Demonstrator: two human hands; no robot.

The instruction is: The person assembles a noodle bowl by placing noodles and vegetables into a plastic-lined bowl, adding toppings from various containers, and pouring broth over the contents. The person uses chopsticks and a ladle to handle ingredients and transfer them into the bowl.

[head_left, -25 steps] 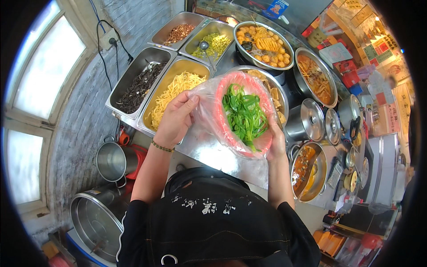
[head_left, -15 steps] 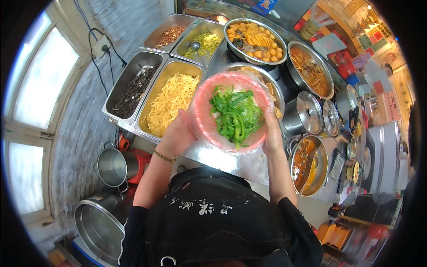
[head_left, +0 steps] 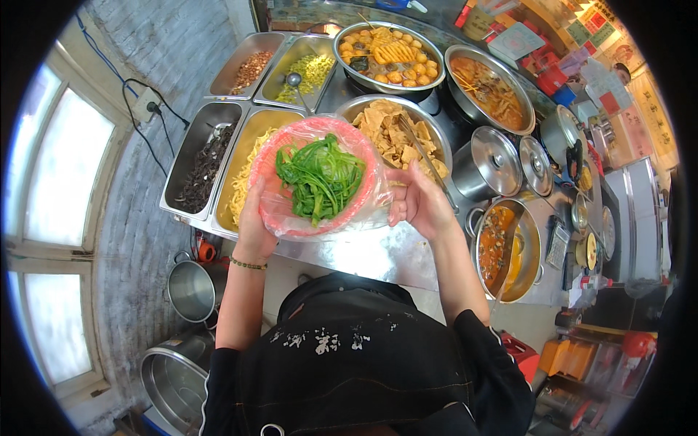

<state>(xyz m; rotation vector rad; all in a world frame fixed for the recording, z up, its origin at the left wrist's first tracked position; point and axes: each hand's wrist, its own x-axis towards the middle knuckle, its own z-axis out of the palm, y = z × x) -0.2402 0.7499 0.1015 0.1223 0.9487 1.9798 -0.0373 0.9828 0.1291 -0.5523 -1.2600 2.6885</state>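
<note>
My left hand [head_left: 257, 224] grips the left side of a red-and-white bowl [head_left: 272, 206] covered by a clear plastic bag [head_left: 372, 212]. Bright green leafy vegetables [head_left: 320, 178] lie in the middle of the bowl. My right hand [head_left: 422, 201] is at the bowl's right side, palm partly turned up, fingers apart and slightly bent. Its fingertips are beside the bag's edge; whether they touch the film is hard to tell. The bowl is held above the front of the metal counter, partly covering a tray of yellow shreds [head_left: 243, 171].
Behind the bowl stands a basin of tofu-skin pieces [head_left: 385, 120] with tongs [head_left: 422, 149]. Steel trays of dark shreds [head_left: 207, 163], peanuts [head_left: 252, 70] and green bits [head_left: 309, 76] are at left. Further right are a skewer pot [head_left: 494, 91], lidded pots [head_left: 496, 161] and a divided pan [head_left: 507, 251].
The bowl has shifted left and now covers part of the yellow shreds, uncovering the tofu-skin basin. My right hand has come away from the bowl's rim, its fingers spreading.
</note>
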